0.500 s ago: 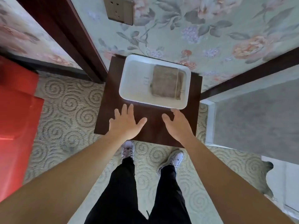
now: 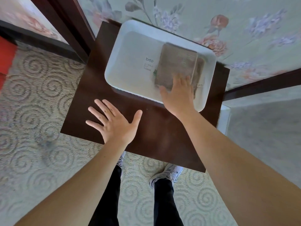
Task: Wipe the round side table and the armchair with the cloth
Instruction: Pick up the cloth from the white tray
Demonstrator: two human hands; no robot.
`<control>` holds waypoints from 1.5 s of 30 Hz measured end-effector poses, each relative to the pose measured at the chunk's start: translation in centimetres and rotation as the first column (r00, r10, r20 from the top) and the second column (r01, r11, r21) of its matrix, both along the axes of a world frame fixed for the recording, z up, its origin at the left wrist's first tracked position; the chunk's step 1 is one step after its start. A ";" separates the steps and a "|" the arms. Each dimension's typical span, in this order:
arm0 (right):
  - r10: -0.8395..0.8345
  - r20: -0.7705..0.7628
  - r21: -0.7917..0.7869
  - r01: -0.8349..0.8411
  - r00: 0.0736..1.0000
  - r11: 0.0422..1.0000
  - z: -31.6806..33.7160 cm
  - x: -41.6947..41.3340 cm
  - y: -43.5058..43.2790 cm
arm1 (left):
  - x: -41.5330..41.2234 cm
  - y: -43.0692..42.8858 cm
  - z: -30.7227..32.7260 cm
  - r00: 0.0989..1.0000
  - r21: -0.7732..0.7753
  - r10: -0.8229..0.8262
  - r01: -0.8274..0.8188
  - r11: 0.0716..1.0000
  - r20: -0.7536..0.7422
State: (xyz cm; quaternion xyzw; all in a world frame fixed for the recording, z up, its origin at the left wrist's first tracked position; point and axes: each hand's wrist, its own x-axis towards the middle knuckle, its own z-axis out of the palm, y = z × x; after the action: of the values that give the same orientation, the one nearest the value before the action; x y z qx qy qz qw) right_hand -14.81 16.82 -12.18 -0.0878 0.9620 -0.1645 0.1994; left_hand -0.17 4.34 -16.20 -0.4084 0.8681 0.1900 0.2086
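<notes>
A folded beige-brown cloth (image 2: 178,62) lies in the right half of a white rectangular tray (image 2: 128,66). The tray rests on a dark brown square table (image 2: 156,131) against the floral wall. My right hand (image 2: 178,93) reaches over the tray's near rim, fingers spread, fingertips touching the cloth's near edge without gripping it. My left hand (image 2: 114,121) hovers flat over the table's near left part, fingers spread, holding nothing. No round side table or armchair is in view.
Floral wallpaper (image 2: 244,30) backs the table. Dark wooden trim (image 2: 65,30) runs down at the left and another strip at the right. A red object (image 2: 6,59) sits at the far left. Swirl-patterned carpet (image 2: 35,111) covers the floor; my legs and sneakers stand below the table.
The view has closed in on the table. My right hand moved forward from the table's front into the tray and onto the cloth. My left hand stayed over the table's front.
</notes>
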 end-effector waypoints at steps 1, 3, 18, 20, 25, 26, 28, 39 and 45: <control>-0.004 -0.010 0.002 0.004 1.000 1.000 -0.6 -0.8 -0.2 | -0.4 0.3 -0.3 1.000 -0.017 0.022 -0.022 1.000 0.003; 0.001 -0.047 0.030 0.001 0.999 1.000 -1.5 -2.2 -0.6 | -1.0 0.9 -1.1 0.998 -0.038 0.061 -0.062 0.997 -0.020; 0.011 -0.143 0.207 0.019 0.990 0.978 -5.6 -3.8 -2.3 | -2.0 1.9 -3.0 0.993 -0.142 0.101 -0.109 0.984 -0.061; 0.005 -0.144 0.190 0.023 0.990 0.982 -5.4 -3.7 -2.4 | -2.0 1.9 -2.9 0.994 -0.131 0.095 -0.101 0.986 -0.047; -0.003 -0.111 0.170 0.022 0.994 0.985 -4.6 -3.6 -2.4 | -1.8 1.4 -2.4 0.998 -0.086 0.062 -0.064 0.994 -0.017; -0.028 -0.084 0.132 0.039 0.996 0.991 -4.2 -3.8 -2.4 | -1.6 1.3 -2.2 0.999 -0.072 0.049 -0.049 0.996 -0.012; -0.132 -0.001 -0.002 0.132 0.991 0.991 -3.2 -4.4 -2.2 | -1.3 1.1 -1.7 1.000 -0.032 0.022 -0.022 0.999 -0.002; -0.516 0.404 -0.519 0.653 0.756 0.551 10.9 -1.0 0.2 | -2.6 -1.9 8.6 0.998 0.663 0.022 0.024 0.749 -0.061; -0.499 0.422 -0.563 0.650 0.757 0.510 20.3 4.6 4.3 | -2.8 -2.6 20.5 0.871 0.730 -0.022 0.424 0.535 -0.490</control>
State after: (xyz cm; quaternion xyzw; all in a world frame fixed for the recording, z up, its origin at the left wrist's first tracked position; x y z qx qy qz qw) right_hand -10.20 21.11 8.17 0.1887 0.7783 -0.5698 0.1845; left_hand -3.02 1.73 4.26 -0.0946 0.7477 0.6251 0.2029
